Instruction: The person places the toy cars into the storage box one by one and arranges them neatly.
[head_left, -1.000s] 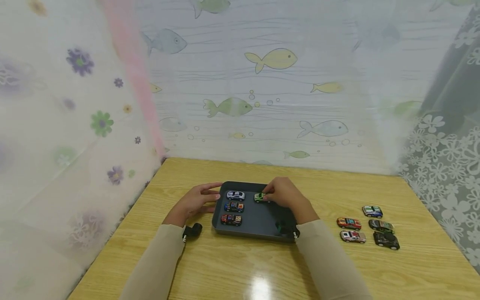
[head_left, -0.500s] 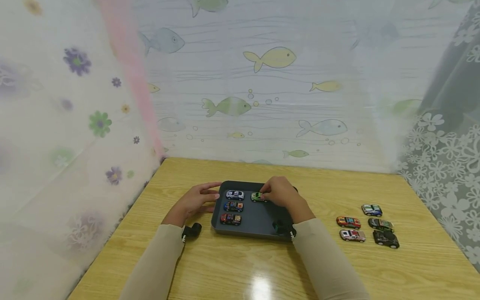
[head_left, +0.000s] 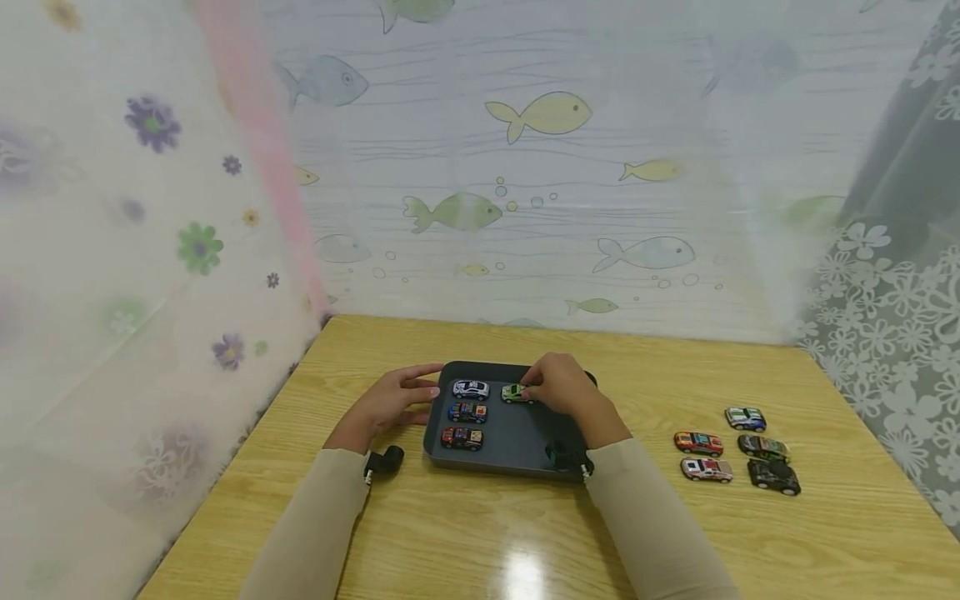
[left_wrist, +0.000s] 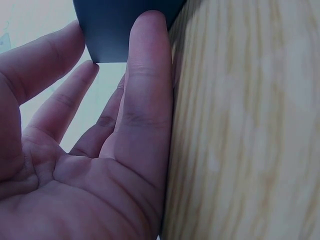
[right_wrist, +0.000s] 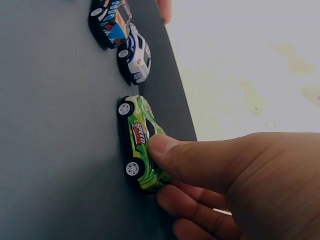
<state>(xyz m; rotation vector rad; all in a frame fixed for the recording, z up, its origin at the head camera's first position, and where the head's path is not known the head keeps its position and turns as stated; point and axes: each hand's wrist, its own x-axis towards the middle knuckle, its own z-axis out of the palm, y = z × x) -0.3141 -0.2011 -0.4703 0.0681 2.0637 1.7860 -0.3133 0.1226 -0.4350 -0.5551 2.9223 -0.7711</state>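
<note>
A green toy car (right_wrist: 137,135) stands in the dark grey tray (head_left: 502,454), near its far wall. My right hand (head_left: 566,390) pinches it between thumb and fingers; the far side of the car is hidden by the fingers. At the tray's left end, my left hand (head_left: 382,407) touches the outer wall with its fingers (left_wrist: 145,75) extended. Along the left side of the tray stand a white and blue toy car (head_left: 471,390), a blue and orange one (head_left: 468,412) and a red and black one (head_left: 462,438).
On the wooden table (head_left: 465,542), right of the tray, several more toy cars are grouped: an orange-red one (head_left: 698,443), a white and red one (head_left: 707,470), a black one (head_left: 774,477) and others. A fish-patterned curtain (head_left: 547,183) hangs behind the table.
My right hand has shifted slightly left with the green toy car, nearer the white and blue one, then stayed there. The left hand has kept its place at the tray.
</note>
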